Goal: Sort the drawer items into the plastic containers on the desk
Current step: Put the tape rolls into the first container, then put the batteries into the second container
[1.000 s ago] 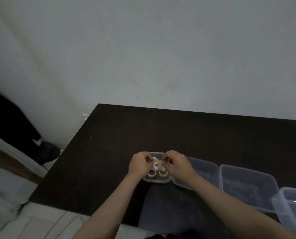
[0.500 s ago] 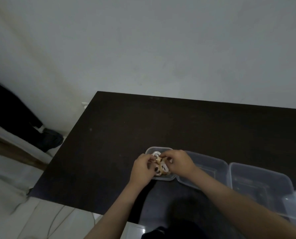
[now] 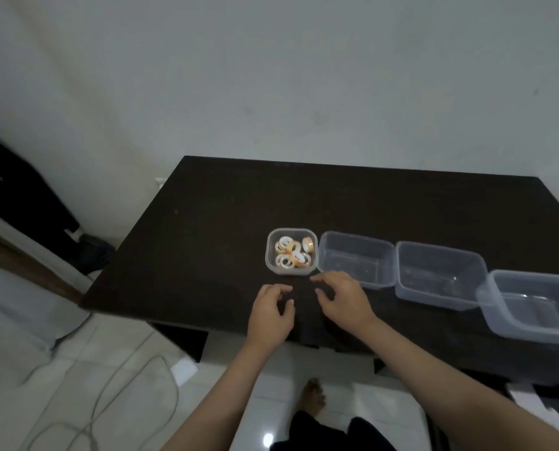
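On the dark desk (image 3: 226, 203) a row of four clear plastic containers is set out; the small square container (image 3: 271, 255) at the left end holds a heap of tape rolls (image 3: 292, 255) — white and tan rings, some flat, some tilted on edge; the three larger tubs beside it look empty: the first tub (image 3: 356, 260) is just beside the small one, the second tub (image 3: 440, 275) is next along, and the third tub (image 3: 531, 307) is partly cut off at the frame's right.

Both hands are held low over the desk's near edge, just short of the small container; the left hand (image 3: 271, 315) is loosely curled with nothing in it, and the right hand (image 3: 343, 297) is spread, fingers apart and bare, its forefinger close to the container's near corner; nothing is pinched by either.

The tape batch is judged to be placed; the step in hand is likely a return to the drawer, which is not clearly seen here. To do it well, one kind of item is best gathered at a time and lowered into an empty tub — not dropped from height, since the light tubs could be nudged out of line.
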A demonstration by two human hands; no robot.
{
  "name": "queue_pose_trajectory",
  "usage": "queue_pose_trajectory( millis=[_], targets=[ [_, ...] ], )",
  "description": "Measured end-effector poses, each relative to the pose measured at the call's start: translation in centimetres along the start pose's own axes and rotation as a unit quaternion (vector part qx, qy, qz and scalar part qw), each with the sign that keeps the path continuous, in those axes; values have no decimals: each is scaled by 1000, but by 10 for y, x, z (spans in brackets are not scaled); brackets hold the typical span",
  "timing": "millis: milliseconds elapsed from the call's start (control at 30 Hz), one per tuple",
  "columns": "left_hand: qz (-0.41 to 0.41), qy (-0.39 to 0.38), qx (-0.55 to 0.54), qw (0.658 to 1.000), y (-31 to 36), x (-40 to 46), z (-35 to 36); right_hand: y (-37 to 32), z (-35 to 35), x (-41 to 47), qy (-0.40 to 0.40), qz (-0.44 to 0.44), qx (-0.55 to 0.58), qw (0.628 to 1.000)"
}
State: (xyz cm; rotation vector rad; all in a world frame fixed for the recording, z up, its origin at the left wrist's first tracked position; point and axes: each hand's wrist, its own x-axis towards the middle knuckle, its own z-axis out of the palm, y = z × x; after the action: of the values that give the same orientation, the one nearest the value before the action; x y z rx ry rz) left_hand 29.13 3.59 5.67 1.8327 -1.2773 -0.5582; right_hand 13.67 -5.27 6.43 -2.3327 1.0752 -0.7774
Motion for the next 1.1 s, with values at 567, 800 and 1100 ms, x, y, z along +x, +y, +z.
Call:
queue_pose_trajectory(
  millis=[567, 800, 1100],
  targets=[
    [17, -212, -20, 977, 52, -175, 110, 25, -70, -258, 5, 208, -40, 977],
    [37, -302, -10, 953, 90, -192, 173, 73, -107, -313, 3, 292, -48, 955],
    [-7, -350, 17, 937, 128, -207, 262, 155, -157, -361, -34, 362, -36, 931]
  ],
)
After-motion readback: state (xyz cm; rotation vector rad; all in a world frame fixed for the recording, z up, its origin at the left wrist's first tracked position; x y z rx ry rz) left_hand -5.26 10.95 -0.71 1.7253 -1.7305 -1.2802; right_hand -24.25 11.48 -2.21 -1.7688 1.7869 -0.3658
